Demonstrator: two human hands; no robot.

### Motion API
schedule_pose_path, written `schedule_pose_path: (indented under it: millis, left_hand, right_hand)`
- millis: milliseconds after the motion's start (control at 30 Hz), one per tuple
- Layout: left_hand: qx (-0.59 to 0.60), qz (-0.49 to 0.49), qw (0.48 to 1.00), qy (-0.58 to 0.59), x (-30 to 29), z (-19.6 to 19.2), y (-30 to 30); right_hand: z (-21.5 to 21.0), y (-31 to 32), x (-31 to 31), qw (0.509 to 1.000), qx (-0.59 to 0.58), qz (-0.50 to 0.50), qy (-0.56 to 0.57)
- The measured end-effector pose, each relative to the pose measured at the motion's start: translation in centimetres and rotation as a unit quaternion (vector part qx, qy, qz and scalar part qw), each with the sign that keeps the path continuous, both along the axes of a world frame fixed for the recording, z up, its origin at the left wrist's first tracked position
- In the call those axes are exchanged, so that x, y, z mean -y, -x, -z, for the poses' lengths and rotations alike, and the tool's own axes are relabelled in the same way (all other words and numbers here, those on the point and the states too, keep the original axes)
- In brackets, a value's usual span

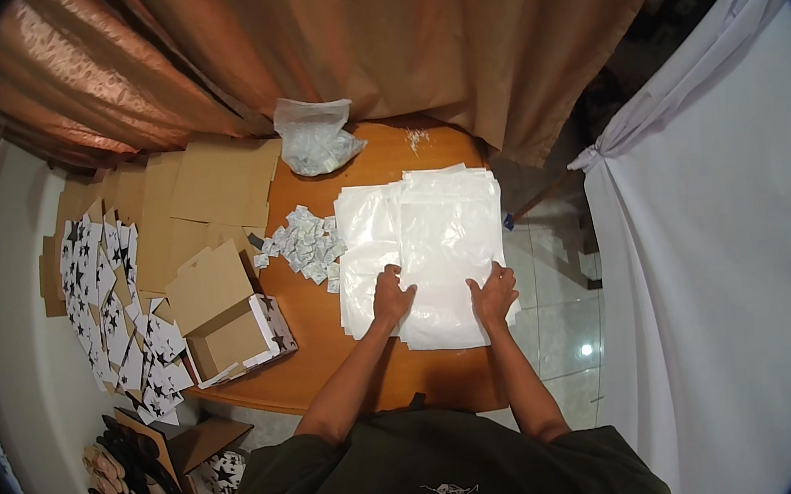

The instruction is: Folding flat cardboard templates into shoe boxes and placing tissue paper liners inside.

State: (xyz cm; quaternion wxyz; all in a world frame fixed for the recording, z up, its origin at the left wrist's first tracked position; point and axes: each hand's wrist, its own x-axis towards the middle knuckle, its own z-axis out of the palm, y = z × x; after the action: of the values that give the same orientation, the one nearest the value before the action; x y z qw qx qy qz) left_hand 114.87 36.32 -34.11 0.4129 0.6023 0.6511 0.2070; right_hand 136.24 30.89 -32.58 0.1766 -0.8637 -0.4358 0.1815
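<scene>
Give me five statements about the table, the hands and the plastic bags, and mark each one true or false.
1. Both hands, left hand and right hand, rest on the stack of clear plastic bags. True.
2. The open cardboard box lies right of the stack. False: it lies left.
3. Small white packets are heaped beside the stack's left edge. True.
4. The round table is glass. False: it is orange-brown wood.
5. The right hand holds scissors. False: it lies flat on the bags.
</scene>
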Motion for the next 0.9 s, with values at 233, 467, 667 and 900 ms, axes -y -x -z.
schedule_pose_path:
  millis: [233, 467, 667, 900]
  left_hand:
    - [-0.009, 0.059, 0.998, 0.010, 5.5, -0.3, 5.1]
    - [-0.004, 0.059, 0.992, -0.111, 11.3, -10.4, 9.1]
    - [0.034, -0.001, 0.975, -0.221, 13.8, -16.8, 13.2]
    - [0.075, 0.041, 0.990, -0.112, 18.1, -14.6, 13.6]
  right_hand:
    - [-4.2, 3.9, 5.0, 0.995, 0.032, 0.007, -0.092]
    - [-10.4, 6.4, 11.1, 0.946, -0.178, -0.153, -0.225]
    - [-14.1, 9.1, 13.8, 0.951, -0.152, -0.111, -0.244]
    - [-9.7, 6.8, 15.5, 0.958, 0.016, -0.101, -0.268]
